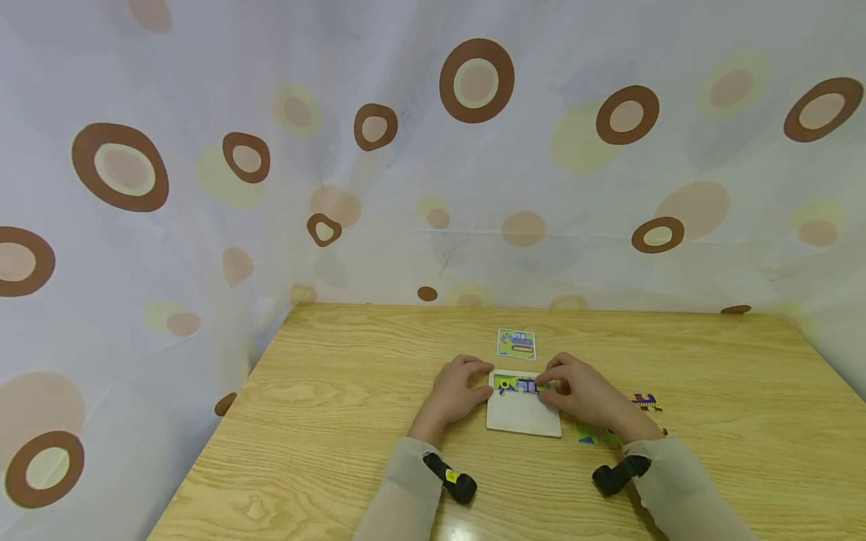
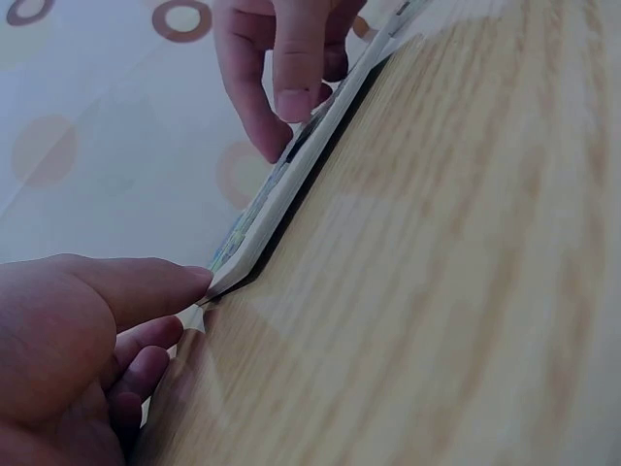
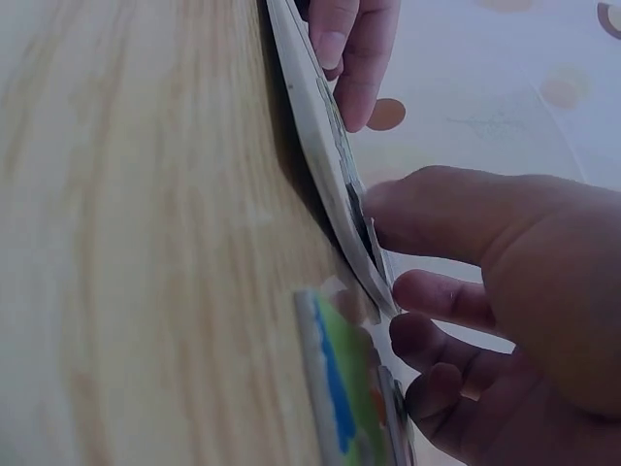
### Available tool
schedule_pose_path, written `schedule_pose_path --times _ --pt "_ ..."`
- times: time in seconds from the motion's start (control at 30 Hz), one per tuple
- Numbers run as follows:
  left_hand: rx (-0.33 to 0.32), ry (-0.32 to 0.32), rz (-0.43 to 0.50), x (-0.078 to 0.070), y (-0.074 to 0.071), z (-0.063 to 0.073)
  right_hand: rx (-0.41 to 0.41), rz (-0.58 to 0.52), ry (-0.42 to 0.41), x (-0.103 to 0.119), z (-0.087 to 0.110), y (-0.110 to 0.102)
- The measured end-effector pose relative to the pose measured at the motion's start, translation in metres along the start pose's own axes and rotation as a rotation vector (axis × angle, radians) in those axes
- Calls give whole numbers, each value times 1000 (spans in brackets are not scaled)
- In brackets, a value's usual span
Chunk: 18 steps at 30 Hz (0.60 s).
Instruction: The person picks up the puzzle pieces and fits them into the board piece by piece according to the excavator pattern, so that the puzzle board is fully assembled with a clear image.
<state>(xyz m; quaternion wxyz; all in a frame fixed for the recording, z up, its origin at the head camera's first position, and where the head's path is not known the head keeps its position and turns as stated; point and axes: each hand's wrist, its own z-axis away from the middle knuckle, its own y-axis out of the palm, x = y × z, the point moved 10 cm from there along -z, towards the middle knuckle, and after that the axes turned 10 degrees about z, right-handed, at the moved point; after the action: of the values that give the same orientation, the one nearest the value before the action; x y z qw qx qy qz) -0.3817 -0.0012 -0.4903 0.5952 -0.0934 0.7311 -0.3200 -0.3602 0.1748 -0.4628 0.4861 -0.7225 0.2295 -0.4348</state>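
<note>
A white puzzle tray (image 1: 524, 415) lies flat on the wooden table, its upper row filled with colourful jigsaw pieces (image 1: 512, 385) and its lower part bare. My left hand (image 1: 456, 391) holds the tray's left edge, thumb at the rim and curled fingers beside it. Above the upper right of the tray, my right hand (image 1: 585, 394) pinches a jigsaw piece between thumb and index finger, largely covered by those fingers. In the right wrist view, the right thumb (image 3: 437, 212) rests at the tray's edge. Green loose pieces (image 1: 587, 434) lie under the right wrist.
A small picture card (image 1: 516, 344) of a vehicle lies just behind the tray. More loose pieces (image 1: 646, 402) sit to the right of the right hand. A patterned curtain (image 1: 433, 188) borders the table's back. Both wrists wear black cameras.
</note>
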Motion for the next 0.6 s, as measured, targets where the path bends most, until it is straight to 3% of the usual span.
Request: schedule_pose_path --times 0.6 --pt "0 -2 7 0 -1 0 -12 13 -7 4 -1 -4"
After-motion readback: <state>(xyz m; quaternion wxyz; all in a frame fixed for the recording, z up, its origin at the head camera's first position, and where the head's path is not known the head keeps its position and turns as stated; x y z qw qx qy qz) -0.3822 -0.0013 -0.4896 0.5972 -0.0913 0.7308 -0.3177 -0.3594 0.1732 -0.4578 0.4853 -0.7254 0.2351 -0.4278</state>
